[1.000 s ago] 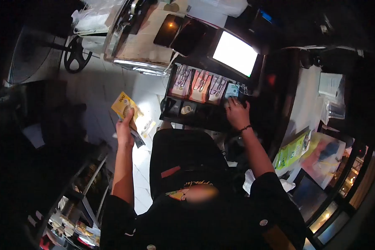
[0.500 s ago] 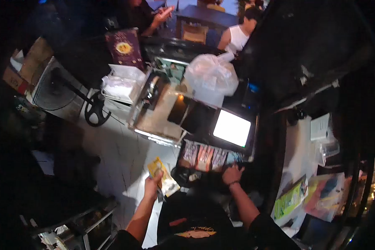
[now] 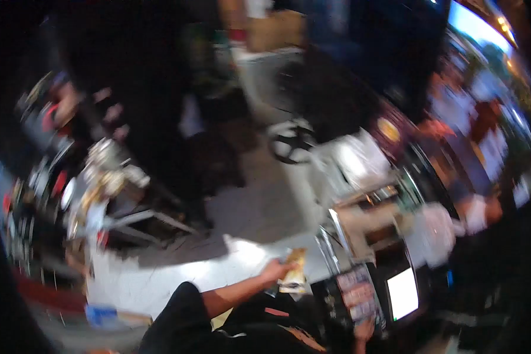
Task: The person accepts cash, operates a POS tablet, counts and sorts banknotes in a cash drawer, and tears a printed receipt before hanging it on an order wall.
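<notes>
The left hand (image 3: 273,272) is at six o'clock in the head view, its fingers pinching a yellow packet (image 3: 297,271), which sits at three o'clock from the hand, tilted slightly over the floor (image 3: 159,283). The right hand (image 3: 364,330) is at five o'clock, low in the view, at the near end of a dark drawer (image 3: 326,304). It is blurred, so one cannot tell whether its fingers are spread or pressed together, or whether they touch the banknotes (image 3: 359,297) lying in coloured stacks there. A bright screen (image 3: 403,294) stands between one and two o'clock from the right hand, just beside the drawer. Toward four o'clock in the view are the desk (image 3: 355,225) and a whitish plastic bag (image 3: 435,235).
</notes>
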`<state>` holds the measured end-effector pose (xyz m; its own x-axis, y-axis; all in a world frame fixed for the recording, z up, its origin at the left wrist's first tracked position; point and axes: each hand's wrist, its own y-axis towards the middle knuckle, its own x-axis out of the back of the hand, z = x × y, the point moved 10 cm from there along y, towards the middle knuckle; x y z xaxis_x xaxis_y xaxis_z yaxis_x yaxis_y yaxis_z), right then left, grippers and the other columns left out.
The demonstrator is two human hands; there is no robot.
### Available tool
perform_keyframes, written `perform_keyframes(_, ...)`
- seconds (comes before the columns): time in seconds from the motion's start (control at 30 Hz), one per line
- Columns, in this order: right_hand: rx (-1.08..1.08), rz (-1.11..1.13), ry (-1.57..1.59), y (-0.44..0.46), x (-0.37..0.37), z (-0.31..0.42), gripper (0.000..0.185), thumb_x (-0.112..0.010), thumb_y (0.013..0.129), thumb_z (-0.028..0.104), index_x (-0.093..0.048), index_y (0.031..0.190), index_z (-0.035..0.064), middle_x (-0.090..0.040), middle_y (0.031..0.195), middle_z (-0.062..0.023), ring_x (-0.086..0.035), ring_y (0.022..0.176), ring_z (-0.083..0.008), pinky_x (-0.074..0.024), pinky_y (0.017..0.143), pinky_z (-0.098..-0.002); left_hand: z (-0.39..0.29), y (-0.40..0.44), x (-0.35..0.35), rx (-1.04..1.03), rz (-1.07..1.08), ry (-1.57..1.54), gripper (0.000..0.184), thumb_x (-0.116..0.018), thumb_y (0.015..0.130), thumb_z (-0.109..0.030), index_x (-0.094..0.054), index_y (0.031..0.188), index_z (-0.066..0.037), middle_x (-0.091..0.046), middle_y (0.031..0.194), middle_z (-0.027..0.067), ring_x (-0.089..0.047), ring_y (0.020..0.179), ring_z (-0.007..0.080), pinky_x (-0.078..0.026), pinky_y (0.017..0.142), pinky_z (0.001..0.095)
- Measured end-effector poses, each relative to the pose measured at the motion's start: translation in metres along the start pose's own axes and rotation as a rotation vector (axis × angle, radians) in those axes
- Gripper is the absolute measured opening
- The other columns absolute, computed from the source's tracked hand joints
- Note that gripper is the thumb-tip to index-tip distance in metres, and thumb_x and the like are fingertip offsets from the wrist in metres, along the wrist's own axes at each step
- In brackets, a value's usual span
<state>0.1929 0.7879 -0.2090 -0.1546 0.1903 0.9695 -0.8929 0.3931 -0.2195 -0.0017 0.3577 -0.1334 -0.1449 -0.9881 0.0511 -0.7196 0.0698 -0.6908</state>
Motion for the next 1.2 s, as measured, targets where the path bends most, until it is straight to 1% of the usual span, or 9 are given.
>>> perform_keyframes(0.03, -0.109, 0.009, 0.117, 0.015, -0.020, -0.015, 0.059, -0.056, 0.080, 0.030, -0.040, 0.129, 0.0007, -0.047, 0.127, -0.0192, -0.045, 0.117, -0.0325, -0.0331, 0.101, -0.0409, -0.007, -0.007, 0.005, -0.076, -0.034, -0.038, 0.049, -0.073, 0.073, -0.039, -0.062, 0.092, 0.005, -0.065, 0.081, 0.0110, -0.063, 0.073, 0.0181, -0.049, 0.065, 0.0315)
perform_keyframes(0.47, -0.097, -0.019, -0.068, 0.021, -0.031, 0.015, 0.059, -0.054, 0.082, 0.032, -0.038, 0.129, 0.0003, -0.047, 0.127, -0.0181, -0.045, 0.118, -0.0311, -0.0333, 0.101, -0.0392, 0.050, -0.054, 0.024, -0.210, -0.221, -0.223, 0.054, -0.072, 0.073, -0.041, -0.061, 0.098, 0.005, -0.065, 0.085, 0.0130, -0.062, 0.073, 0.0186, -0.048, 0.066, 0.0318)
perform_keyframes(0.57, -0.110, -0.021, -0.083, 0.017, -0.044, 0.004, 0.059, -0.054, 0.083, 0.032, -0.038, 0.129, 0.0002, -0.047, 0.126, -0.0179, -0.045, 0.118, -0.0308, -0.0333, 0.101, -0.0389, 0.035, -0.088, 0.016, -0.204, -0.173, -0.266, 0.048, -0.071, 0.073, -0.041, -0.064, 0.095, 0.001, -0.065, 0.079, 0.0092, -0.060, 0.065, 0.0157, -0.046, 0.058, 0.0296)
perform_keyframes(1.0, -0.203, -0.079, -0.033, 0.027, -0.084, -0.049, 0.058, -0.052, 0.084, 0.034, -0.036, 0.129, -0.0002, -0.047, 0.126, -0.0168, -0.044, 0.118, -0.0294, -0.0335, 0.101, -0.0372, 0.005, -0.111, -0.009, -0.200, -0.023, -0.188, 0.040, -0.069, 0.078, -0.033, -0.063, 0.102, -0.002, -0.066, 0.087, 0.0069, -0.060, 0.073, 0.0139, -0.046, 0.064, 0.0291)
perform_keyframes(1.03, -0.186, -0.127, -0.022, 0.053, -0.130, -0.083, 0.058, -0.052, 0.085, 0.034, -0.036, 0.129, -0.0002, -0.047, 0.126, -0.0167, -0.044, 0.118, -0.0293, -0.0335, 0.101, -0.0371, 0.005, -0.107, -0.011, -0.216, -0.015, -0.182, 0.040, -0.070, 0.077, -0.033, -0.063, 0.102, -0.003, -0.065, 0.087, 0.0064, -0.060, 0.072, 0.0134, -0.047, 0.063, 0.0291)
perform_keyframes(1.07, -0.159, -0.334, -0.403, 0.091, -0.152, -0.094, 0.058, -0.052, 0.085, 0.034, -0.036, 0.129, -0.0002, -0.047, 0.126, -0.0167, -0.044, 0.118, -0.0291, -0.0335, 0.101, -0.0370, 0.010, -0.100, -0.014, -0.198, 0.008, -0.173, 0.040, -0.070, 0.077, -0.033, -0.063, 0.102, -0.003, -0.065, 0.087, 0.0064, -0.060, 0.072, 0.0134, -0.047, 0.063, 0.0291)
perform_keyframes(1.13, -0.488, -0.158, 1.246, 0.026, -0.027, -0.016, 0.046, -0.049, 0.089, 0.025, -0.038, 0.122, -0.0039, -0.046, 0.123, -0.0188, -0.045, 0.110, -0.0326, -0.0380, 0.096, -0.0403, 0.028, -0.080, -0.028, -0.082, 0.048, -0.214, 0.041, -0.071, 0.077, -0.034, -0.062, 0.101, -0.001, -0.065, 0.086, 0.0068, -0.060, 0.071, 0.0134, -0.048, 0.063, 0.0302)
perform_keyframes(1.17, -0.126, 0.060, 0.919, 0.049, -0.071, -0.022, 0.050, -0.055, 0.083, 0.018, -0.040, 0.125, -0.0026, -0.046, 0.124, -0.0226, -0.043, 0.115, -0.0357, -0.0330, 0.100, -0.0427, 0.018, -0.085, -0.038, -0.065, 0.085, -0.247, 0.047, -0.071, 0.074, -0.038, -0.062, 0.098, 0.002, -0.066, 0.085, 0.0081, -0.061, 0.070, 0.0166, -0.048, 0.064, 0.0336)
perform_keyframes(1.2, 0.109, -0.191, 0.525, 0.030, -0.037, -0.013, 0.055, -0.062, 0.075, 0.012, -0.044, 0.125, 0.0000, -0.045, 0.126, -0.0232, -0.043, 0.117, -0.0383, -0.0281, 0.103, -0.0448, 0.037, -0.063, -0.038, 0.051, 0.062, 0.085, 0.055, -0.073, 0.071, -0.044, -0.062, 0.095, 0.005, -0.066, 0.084, 0.0113, -0.062, 0.071, 0.0208, -0.049, 0.066, 0.0362)
